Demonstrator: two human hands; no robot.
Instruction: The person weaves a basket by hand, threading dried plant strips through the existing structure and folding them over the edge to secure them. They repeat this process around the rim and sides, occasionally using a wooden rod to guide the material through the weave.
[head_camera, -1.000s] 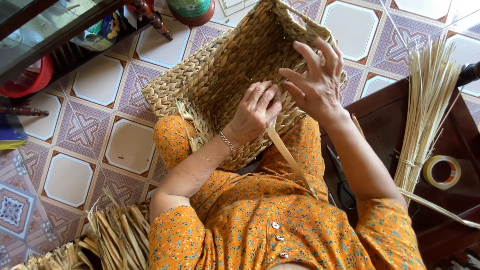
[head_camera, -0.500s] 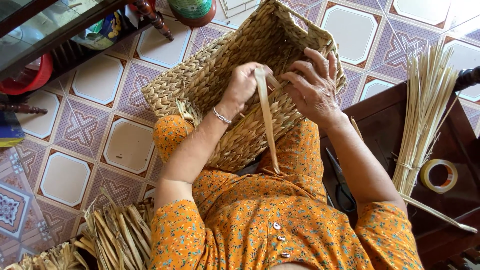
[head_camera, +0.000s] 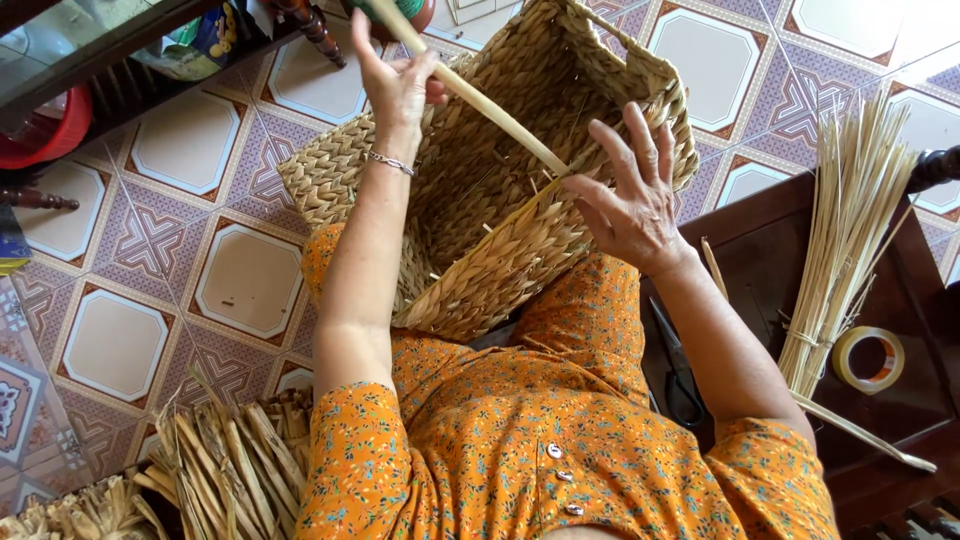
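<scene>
A square woven straw basket (head_camera: 500, 250) rests on my lap, its open mouth facing me. My left hand (head_camera: 395, 85) is raised above the far left corner and grips a long flat straw strand (head_camera: 490, 110), pulled taut from the basket's near wall. My right hand (head_camera: 630, 200) lies spread on the basket's right rim, where the strand comes out of the weave. A silver bracelet sits on my left wrist.
A bundle of pale reeds (head_camera: 845, 230), a roll of tape (head_camera: 868, 358) and black scissors (head_camera: 675, 365) lie on a dark wooden bench (head_camera: 760, 250) at right. Dried straw (head_camera: 210, 470) is heaped on the tiled floor at lower left. A dark shelf (head_camera: 120, 60) stands at upper left.
My left hand has drawn the strand out of the basket and lifted it up and away, stretching it straight. My right hand has stayed on the right rim.
</scene>
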